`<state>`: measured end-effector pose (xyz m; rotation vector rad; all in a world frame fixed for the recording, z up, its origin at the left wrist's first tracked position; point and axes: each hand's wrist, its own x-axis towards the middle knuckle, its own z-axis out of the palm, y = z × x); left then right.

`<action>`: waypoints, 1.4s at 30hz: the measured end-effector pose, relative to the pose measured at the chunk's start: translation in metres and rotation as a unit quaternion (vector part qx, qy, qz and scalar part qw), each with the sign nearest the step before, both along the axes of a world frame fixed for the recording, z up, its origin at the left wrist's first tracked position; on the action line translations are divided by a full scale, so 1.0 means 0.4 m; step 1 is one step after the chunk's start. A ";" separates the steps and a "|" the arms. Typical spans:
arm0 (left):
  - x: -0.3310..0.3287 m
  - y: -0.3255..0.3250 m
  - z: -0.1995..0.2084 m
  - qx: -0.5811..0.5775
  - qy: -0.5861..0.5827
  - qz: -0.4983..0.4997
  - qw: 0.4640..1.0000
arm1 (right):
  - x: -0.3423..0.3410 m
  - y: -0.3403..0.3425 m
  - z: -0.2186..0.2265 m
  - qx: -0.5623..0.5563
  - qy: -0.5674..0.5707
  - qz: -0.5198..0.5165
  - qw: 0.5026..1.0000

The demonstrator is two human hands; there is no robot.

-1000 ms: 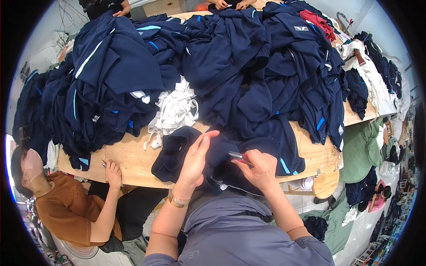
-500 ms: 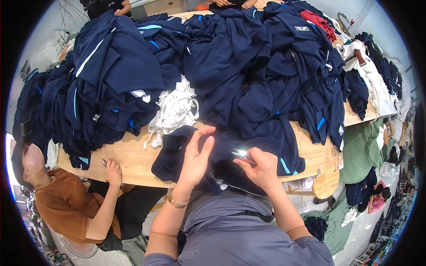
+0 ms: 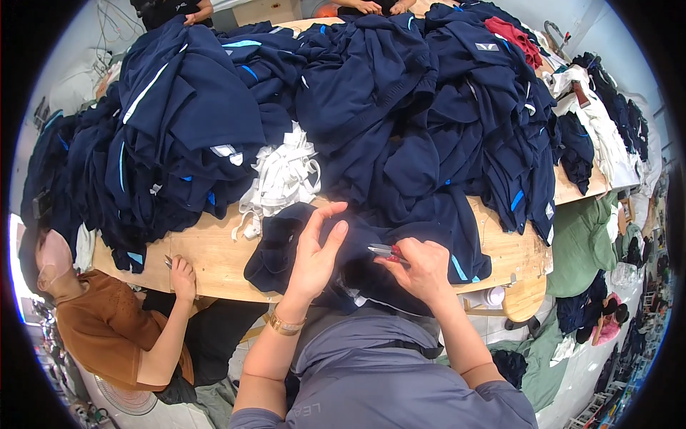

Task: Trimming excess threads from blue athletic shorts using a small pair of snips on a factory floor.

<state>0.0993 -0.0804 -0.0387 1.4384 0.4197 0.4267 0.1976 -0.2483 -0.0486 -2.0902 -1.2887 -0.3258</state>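
Observation:
A navy garment [image 3: 277, 247] lies bunched at the table's near edge, in front of my body. My left hand [image 3: 316, 256] hovers over it with thumb and fingers apart, holding nothing. In my right hand [image 3: 424, 268] is a pair of thread snips [image 3: 383, 250] with red on the handle; the metal blades point left, toward my left hand. The fingers wrap the handle, so part of the snips is hidden. A small white bit shows on the cloth below, between my wrists.
Heaps of navy garments [image 3: 371, 79] cover the wooden table [image 3: 214, 250]. A pile of white strips [image 3: 282, 171] sits beyond my left hand. At the left, a person in a brown top [image 3: 107, 329] rests a hand holding snips on the edge. Two more people work across the table.
The snips in my right hand have turned slightly, and the bright glint on their blades is gone. My left hand has barely moved.

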 end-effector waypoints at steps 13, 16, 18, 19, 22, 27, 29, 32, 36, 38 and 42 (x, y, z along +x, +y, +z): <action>0.002 -0.003 -0.007 0.004 0.008 -0.014 1.000 | 0.004 0.002 0.006 -0.021 -0.034 0.009 0.999; 0.002 -0.003 -0.004 0.010 0.012 -0.017 1.000 | 0.004 0.002 0.006 -0.022 -0.035 0.012 0.999; 0.002 -0.003 -0.005 0.013 0.015 -0.019 1.000 | 0.004 0.002 0.006 -0.021 -0.032 0.013 0.999; 0.002 -0.003 -0.007 0.010 0.011 -0.019 1.000 | 0.003 0.002 0.009 -0.022 -0.029 0.013 0.999; 0.003 -0.001 -0.013 -0.004 0.006 -0.018 1.000 | 0.004 0.001 0.008 -0.020 -0.025 0.011 0.999; 0.004 -0.002 -0.015 -0.032 0.004 -0.019 0.999 | 0.005 0.002 0.009 -0.009 -0.017 0.010 1.000; 0.003 -0.005 -0.010 -0.036 0.002 -0.018 0.999 | 0.004 0.001 0.005 -0.010 -0.016 0.012 1.000; 0.004 -0.004 -0.002 -0.004 0.002 -0.030 1.000 | 0.004 0.004 0.011 -0.020 -0.029 0.011 0.999; 0.002 -0.005 -0.005 -0.011 0.005 -0.033 0.999 | 0.003 0.003 0.008 -0.018 -0.039 0.010 0.999; 0.002 -0.005 -0.001 0.010 0.010 -0.036 0.999 | 0.001 0.000 0.014 -0.041 -0.042 0.009 0.998; 0.004 -0.005 0.004 0.020 0.006 -0.031 0.999 | 0.003 0.003 0.010 -0.019 -0.022 0.011 1.000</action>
